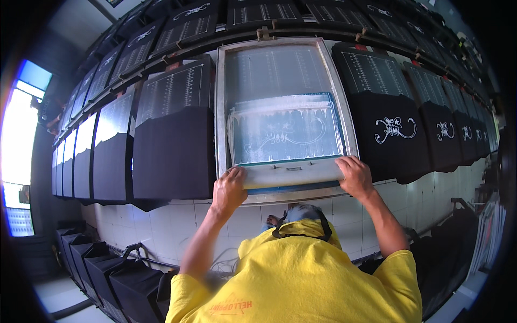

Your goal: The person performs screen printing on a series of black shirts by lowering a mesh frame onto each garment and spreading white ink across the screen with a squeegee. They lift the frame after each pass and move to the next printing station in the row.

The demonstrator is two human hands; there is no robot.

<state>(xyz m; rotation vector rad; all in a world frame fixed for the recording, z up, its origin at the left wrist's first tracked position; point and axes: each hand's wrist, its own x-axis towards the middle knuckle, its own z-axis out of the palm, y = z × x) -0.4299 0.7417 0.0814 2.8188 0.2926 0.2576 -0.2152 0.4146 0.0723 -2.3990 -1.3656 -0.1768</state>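
A screen printing frame (pixel 221 107) lies before me, its mesh smeared with white ink around a curled design. Across its near end runs a wide pale squeegee (pixel 291 174). My left hand (pixel 230 188) is wrapped round the squeegee's left end, and my right hand (pixel 354 174) grips the right end. Both sets of fingers are closed over the bar. A band of white ink (pixel 283 103) crosses the mesh at mid-height. What lies beneath the frame is mostly hidden.
To the left, a black shirt (pixel 172 153) on a board has no print. Another black shirt (pixel 393 137) on the right bears a white curled design. Rows of similar boards stretch along both sides and beyond a metal rail (pixel 186 47). Pale floor tiles (pixel 344 215) show below.
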